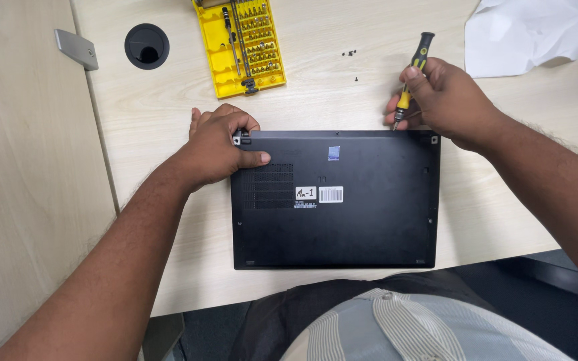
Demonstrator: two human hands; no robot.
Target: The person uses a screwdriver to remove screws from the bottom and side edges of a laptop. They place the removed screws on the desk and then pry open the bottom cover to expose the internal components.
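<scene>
Bracing black laptop (342,220) far-left corner, left hand (219,150) grasps it; right hand (446,97) clenched on yellow-black screwdriver (413,70). White rectangular labels (319,194) mid-panel, small blue sticker (334,153) above.

A pale wood-grain desk (342,87) fills the view under even indoor light. A round black cable grommet (146,46) sits near its far left corner. A matching pale panel (28,200) with a grey metal bracket (75,49) adjoins the desk on the left. Dark floor (543,281) shows below the front edge.
</scene>
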